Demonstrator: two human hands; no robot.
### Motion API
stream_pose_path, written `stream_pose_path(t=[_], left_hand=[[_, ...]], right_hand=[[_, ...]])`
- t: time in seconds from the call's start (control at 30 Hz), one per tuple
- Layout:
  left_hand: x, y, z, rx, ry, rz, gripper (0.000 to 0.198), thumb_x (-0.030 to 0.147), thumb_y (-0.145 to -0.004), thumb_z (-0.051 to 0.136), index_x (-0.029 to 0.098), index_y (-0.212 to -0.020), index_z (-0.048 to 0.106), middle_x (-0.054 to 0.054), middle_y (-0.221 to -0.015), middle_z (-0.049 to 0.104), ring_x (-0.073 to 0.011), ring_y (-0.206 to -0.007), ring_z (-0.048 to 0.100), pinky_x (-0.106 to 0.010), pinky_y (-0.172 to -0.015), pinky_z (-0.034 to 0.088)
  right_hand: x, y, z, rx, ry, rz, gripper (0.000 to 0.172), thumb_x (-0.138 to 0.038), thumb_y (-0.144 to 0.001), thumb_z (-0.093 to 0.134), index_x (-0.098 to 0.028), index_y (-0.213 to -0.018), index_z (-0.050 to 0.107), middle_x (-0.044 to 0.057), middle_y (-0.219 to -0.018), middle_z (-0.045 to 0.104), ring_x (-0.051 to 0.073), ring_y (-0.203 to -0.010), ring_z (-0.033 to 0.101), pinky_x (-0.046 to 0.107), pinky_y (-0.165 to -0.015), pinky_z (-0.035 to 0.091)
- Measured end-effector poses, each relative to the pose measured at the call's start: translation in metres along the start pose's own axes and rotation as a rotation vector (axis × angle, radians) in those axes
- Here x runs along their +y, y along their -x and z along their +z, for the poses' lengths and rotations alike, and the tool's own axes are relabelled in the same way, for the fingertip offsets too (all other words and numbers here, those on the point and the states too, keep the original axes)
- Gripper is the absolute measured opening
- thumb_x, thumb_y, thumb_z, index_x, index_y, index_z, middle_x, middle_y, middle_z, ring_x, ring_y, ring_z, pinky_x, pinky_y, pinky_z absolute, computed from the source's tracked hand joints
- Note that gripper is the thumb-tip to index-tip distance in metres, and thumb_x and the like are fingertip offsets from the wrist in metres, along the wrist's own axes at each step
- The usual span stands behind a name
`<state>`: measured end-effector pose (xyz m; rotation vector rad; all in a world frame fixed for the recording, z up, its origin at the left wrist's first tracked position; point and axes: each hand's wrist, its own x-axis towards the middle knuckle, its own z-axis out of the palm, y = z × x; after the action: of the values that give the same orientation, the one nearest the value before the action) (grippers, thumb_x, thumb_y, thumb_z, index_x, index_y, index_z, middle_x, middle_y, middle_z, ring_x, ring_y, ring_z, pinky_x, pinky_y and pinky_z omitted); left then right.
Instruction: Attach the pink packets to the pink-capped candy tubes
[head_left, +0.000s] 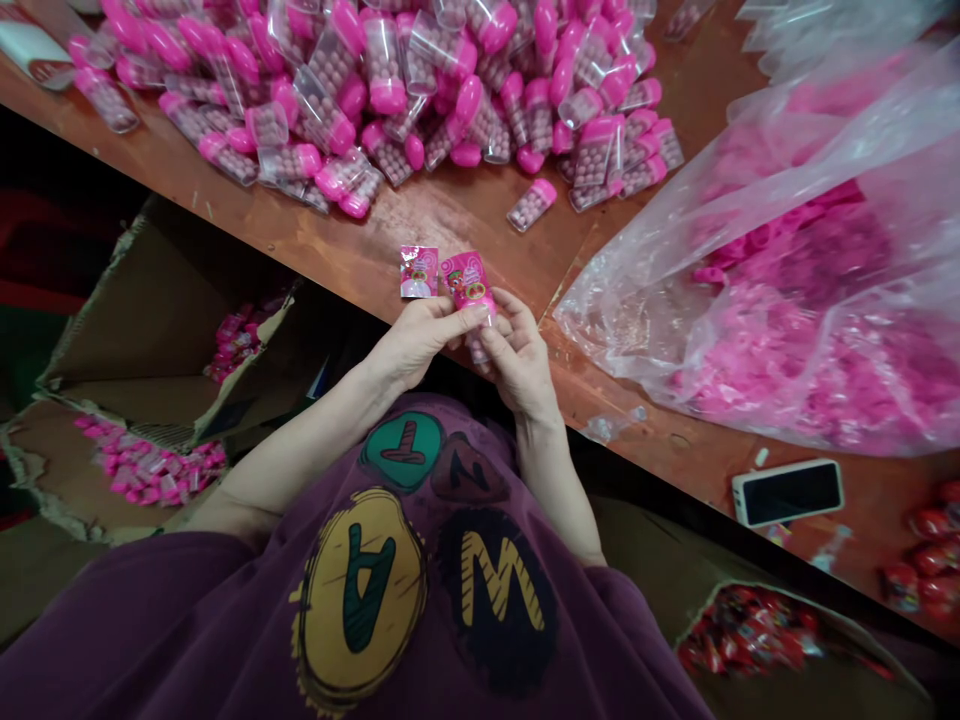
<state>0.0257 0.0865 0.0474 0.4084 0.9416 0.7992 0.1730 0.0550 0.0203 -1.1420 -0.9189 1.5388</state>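
My left hand point(421, 335) is closed, its thumb pressing on the lower edge of a pink printed label point(465, 275) with a cartoon picture. My right hand point(526, 358) wraps its fingers around a small clear candy bottle point(478, 350), partly hidden by the fingers. The label stands out above the bottle's cap end; whether it is around the bottle or only against it, I cannot tell. Just left of it, a second pink printed label point(418, 270) lies flat on the table near its front edge.
A heap of pink-capped candy bottles point(382, 65) covers the far table point(292, 255), with one bottle point(532, 205) apart. A clear bag of pink pieces point(795, 290) and a phone point(787, 493) lie right. Cardboard boxes point(142, 310) stand below left; red packets point(750, 630) lie lower right.
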Motion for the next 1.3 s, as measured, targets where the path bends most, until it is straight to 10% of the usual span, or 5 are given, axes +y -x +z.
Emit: stream_pose_path(t=[0.3,0.57,0.97,1.3], left_hand=[[0.0,-0.006,0.003,0.133,0.096,0.087,0.021,0.029,-0.081,0.09,0.013,-0.077,0.075,-0.005,-0.076,0.074,-0.0114,-0.065,0.067,-0.024,-0.069,0.053],[-0.005,0.002,0.0,0.064,0.077,0.047,0.023,0.032,-0.08,0.09,0.014,-0.082,0.076,-0.004,-0.075,0.073,-0.0109,-0.061,0.064,-0.023,-0.061,0.05],[-0.012,-0.013,0.007,0.274,0.252,0.09,0.027,0.032,-0.081,0.09,0.014,-0.076,0.071,-0.001,-0.071,0.07,-0.0094,-0.064,0.063,-0.024,-0.07,0.052],[-0.021,0.002,-0.003,-0.014,0.134,0.093,0.039,0.045,-0.076,0.093,0.012,-0.08,0.072,-0.001,-0.07,0.067,-0.008,-0.052,0.054,-0.022,-0.047,0.044]], right_hand=[[0.015,0.008,0.008,0.018,0.104,-0.094,0.063,-0.053,-0.09,0.078,-0.037,-0.144,0.05,0.005,-0.122,0.07,0.022,-0.108,0.071,0.042,-0.091,0.064],[0.018,0.008,0.013,0.024,0.033,-0.047,0.06,-0.051,-0.092,0.078,-0.037,-0.141,0.046,-0.002,-0.097,0.069,0.013,-0.067,0.063,0.031,-0.063,0.061],[0.032,0.011,0.022,0.056,0.141,-0.129,0.064,-0.052,-0.095,0.073,-0.036,-0.147,0.038,0.005,-0.113,0.072,0.025,-0.115,0.073,0.055,-0.115,0.056],[0.024,0.011,0.017,0.014,-0.028,-0.061,0.067,-0.051,-0.089,0.082,-0.039,-0.142,0.042,-0.005,-0.088,0.063,0.01,-0.056,0.055,0.026,-0.05,0.052]])
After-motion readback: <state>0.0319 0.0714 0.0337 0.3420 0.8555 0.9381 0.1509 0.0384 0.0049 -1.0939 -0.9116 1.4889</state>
